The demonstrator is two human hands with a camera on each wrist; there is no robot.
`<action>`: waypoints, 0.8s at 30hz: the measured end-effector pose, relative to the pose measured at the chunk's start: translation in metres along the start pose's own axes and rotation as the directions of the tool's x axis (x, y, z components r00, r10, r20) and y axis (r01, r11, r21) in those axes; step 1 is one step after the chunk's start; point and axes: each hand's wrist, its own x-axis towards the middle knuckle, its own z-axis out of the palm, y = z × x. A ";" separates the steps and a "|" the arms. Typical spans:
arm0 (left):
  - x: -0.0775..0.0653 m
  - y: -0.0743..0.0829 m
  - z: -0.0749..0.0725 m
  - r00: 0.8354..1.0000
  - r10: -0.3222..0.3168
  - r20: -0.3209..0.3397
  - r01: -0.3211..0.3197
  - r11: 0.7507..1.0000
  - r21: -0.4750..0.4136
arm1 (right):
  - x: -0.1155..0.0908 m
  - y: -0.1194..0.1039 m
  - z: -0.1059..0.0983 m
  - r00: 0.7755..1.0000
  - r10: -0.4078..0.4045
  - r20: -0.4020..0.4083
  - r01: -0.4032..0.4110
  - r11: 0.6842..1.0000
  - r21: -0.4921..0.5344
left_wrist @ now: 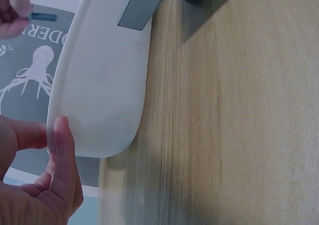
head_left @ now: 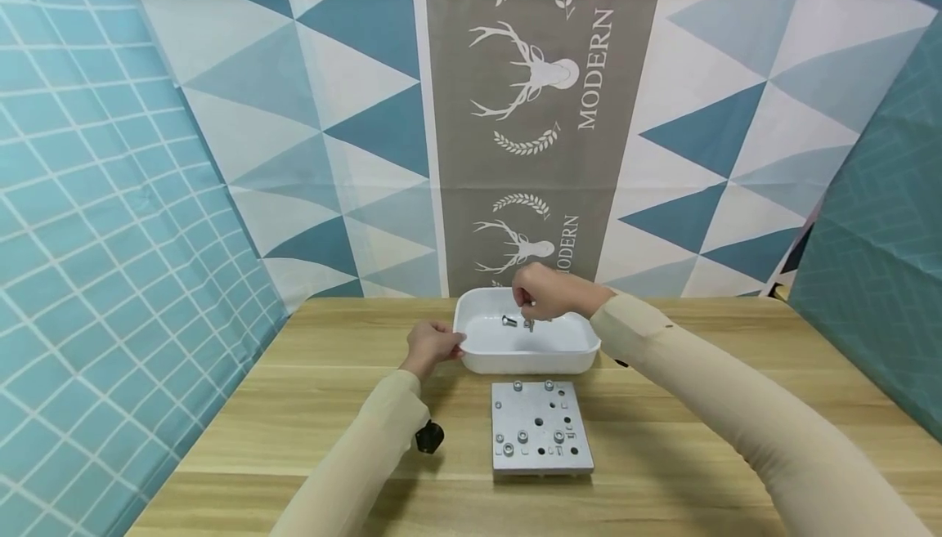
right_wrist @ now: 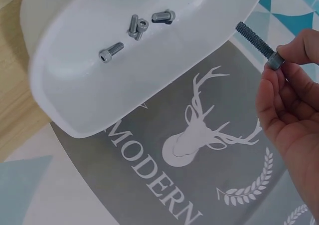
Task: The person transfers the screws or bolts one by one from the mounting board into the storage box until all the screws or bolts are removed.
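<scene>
Behind the wood-grain table [head_left: 257, 431] hangs a cloth [head_left: 361, 63] of blue and white triangles, its grey middle band [head_left: 459, 153] printed with white stag heads [head_left: 550, 73]. Light-blue gridded fabric [head_left: 96, 234] drapes the left side; darker teal fabric [head_left: 876, 202] covers the right.

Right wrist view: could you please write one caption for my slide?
A right hand pinches a bolt by its head, near a white tray holding more bolts.

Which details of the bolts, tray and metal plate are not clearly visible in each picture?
Left wrist: most of the metal plate, cut off by the top edge.
Left wrist: inside of the tray, hidden by its wall.
Right wrist: parts of clustered bolts, overlapping each other.
Head: bolt threads, too small.
</scene>
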 end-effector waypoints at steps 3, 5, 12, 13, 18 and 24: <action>0.001 0.000 0.000 1.000 -0.007 -0.006 0.007 1.000 0.008 | 0.005 0.004 0.002 1.000 -0.010 -0.007 0.010 1.000 0.000; 0.000 -0.001 -0.001 1.000 -0.012 -0.008 0.012 1.000 0.009 | 0.008 0.008 0.004 1.000 -0.015 -0.007 0.015 1.000 0.001; -0.001 -0.002 0.001 1.000 0.003 -0.012 -0.002 1.000 0.004 | 0.016 0.022 0.009 0.999 0.054 -0.003 -0.054 0.999 0.004; 0.000 -0.002 0.001 1.000 0.004 -0.014 -0.004 1.000 0.003 | 0.017 0.024 0.010 0.998 0.057 -0.005 -0.057 0.998 0.006; 0.001 -0.001 0.001 1.000 0.006 -0.020 -0.006 1.000 -0.016 | 0.021 0.031 0.015 0.996 0.086 0.013 -0.086 0.996 0.017; 0.001 -0.001 0.001 1.000 0.006 -0.006 -0.006 1.000 -0.029 | 0.026 0.035 0.020 0.990 0.135 0.049 -0.137 0.990 0.020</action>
